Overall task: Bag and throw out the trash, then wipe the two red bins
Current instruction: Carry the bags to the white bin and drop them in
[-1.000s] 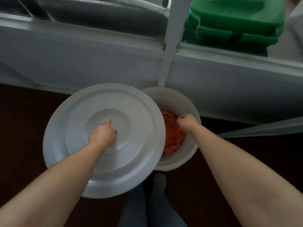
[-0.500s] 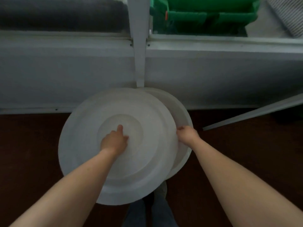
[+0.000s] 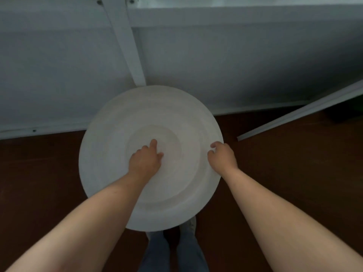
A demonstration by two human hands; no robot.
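I have the left hand (image 3: 145,161) at the middle of the round white lid (image 3: 110,138), fingers curled into its central recess, seemingly round a knob I cannot see. The lid lies flat at the foot of the white wall panel (image 3: 59,75), hiding whatever is beneath. The right hand (image 3: 222,158) pinches the lid's right rim. I judge that the lid is being seated, so next I would press it level, let go, then find the red bins, which are not in view.

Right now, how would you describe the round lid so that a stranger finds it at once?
Find the pale wall panel meeting the dark floor. Below its slanted white post is the lid, with the left hand at its centre and the right hand on its right edge. It alone is round and ringed; the white strip nearby is straight.
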